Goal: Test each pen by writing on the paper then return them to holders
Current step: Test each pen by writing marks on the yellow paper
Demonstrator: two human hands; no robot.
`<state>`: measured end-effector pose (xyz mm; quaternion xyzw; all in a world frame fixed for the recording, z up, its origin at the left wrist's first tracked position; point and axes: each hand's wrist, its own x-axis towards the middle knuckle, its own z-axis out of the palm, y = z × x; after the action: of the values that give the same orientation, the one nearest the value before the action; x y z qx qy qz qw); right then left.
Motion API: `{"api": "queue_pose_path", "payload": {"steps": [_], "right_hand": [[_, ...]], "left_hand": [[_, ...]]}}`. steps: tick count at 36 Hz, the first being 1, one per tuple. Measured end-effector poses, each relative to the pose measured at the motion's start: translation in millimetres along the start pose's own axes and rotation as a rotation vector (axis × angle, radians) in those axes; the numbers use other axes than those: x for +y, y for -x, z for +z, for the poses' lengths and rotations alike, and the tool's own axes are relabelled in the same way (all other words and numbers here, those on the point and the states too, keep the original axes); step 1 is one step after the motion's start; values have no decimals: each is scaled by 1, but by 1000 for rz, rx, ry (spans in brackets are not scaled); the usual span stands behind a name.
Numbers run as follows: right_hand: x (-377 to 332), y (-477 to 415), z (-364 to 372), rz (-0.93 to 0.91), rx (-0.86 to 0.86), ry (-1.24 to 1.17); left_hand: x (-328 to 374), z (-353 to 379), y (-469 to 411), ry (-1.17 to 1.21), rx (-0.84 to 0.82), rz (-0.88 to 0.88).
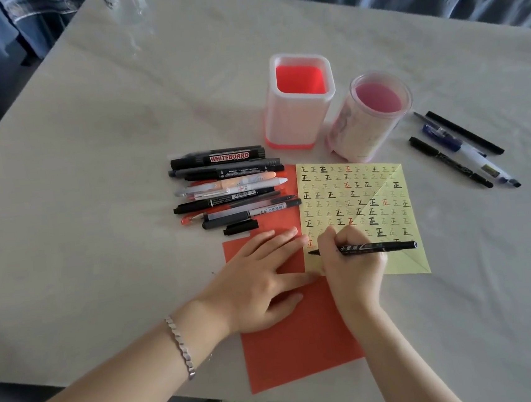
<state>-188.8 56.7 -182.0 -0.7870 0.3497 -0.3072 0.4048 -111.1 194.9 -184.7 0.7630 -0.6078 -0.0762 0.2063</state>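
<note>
I see a wide table [91, 152] under a pale grey cloth. A red paper sheet [297, 343] lies on it near me, a yellow paper sheet [338, 193] full of written marks overlapping its right side. Left of the yellow sheet a row of mixed pens [230, 188] lies side by side, a loose black cap [240, 227] just beside them. Behind stand a square white plastic holder [298, 116] and a round clear plastic holder [367, 126], close together. At the right lie three more pens [470, 153].

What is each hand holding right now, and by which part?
The right hand grips the black marker on the front of its barrel, near the tip. The left hand holds nothing; it lies flat on the red paper.
</note>
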Motion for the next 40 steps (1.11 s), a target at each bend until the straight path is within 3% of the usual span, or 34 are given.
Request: {"api": "queue_pose_path", "payload": {"steps": [6, 40], "right_hand": [[-1, 0, 0, -13, 60, 10], [-1, -2, -1, -17, 10, -31]], "left_hand": [[0, 1, -1, -6, -2, -1], [-1, 1, -2, -15, -1, 0]]}}
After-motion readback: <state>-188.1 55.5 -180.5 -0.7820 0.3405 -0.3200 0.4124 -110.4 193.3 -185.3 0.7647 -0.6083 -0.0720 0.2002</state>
